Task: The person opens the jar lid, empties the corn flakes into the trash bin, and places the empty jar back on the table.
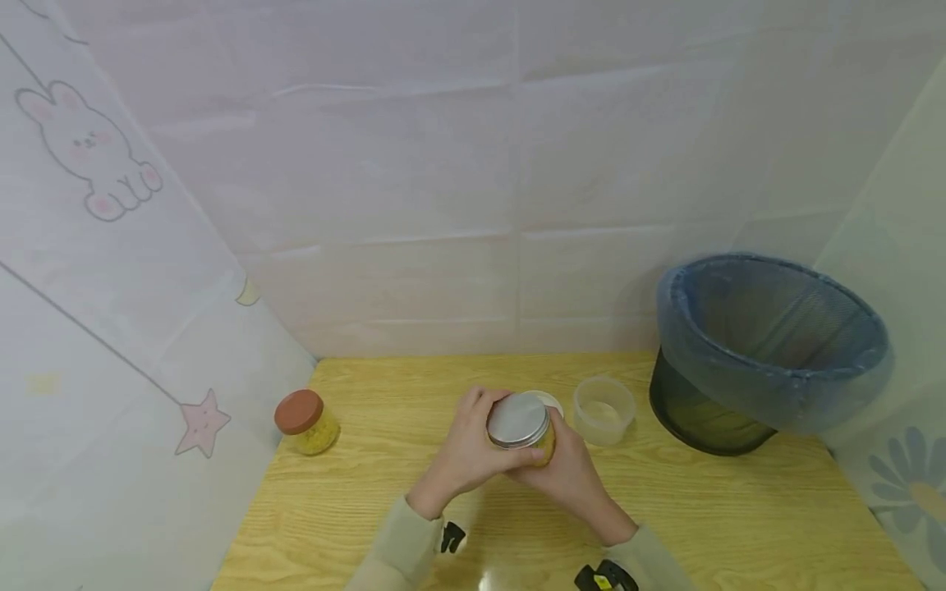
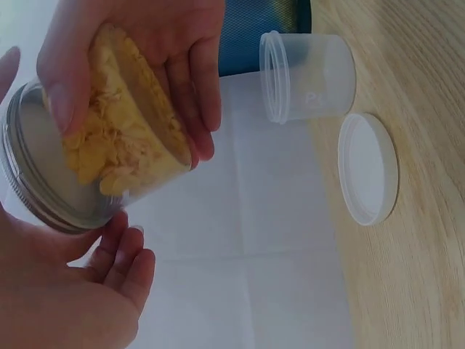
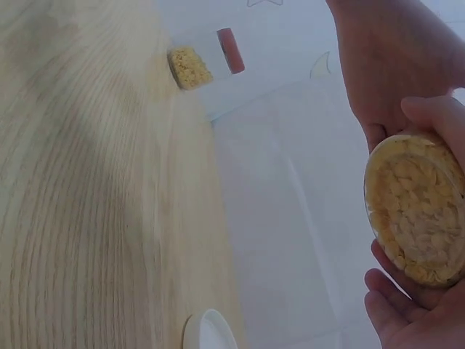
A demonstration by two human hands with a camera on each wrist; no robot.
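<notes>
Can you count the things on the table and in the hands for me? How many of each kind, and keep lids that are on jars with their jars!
Jars of yellow flakes: 2 (the silver-lidded jar and the red-brown-lidded jar)
Clear tub: 1
Loose white lid: 1
Bin with a blue bag: 1
Total: 5

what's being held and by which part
A clear cylindrical jar of yellow flakes: the left hand's grip is on its round silver lid, the right hand's grip around its body.
</notes>
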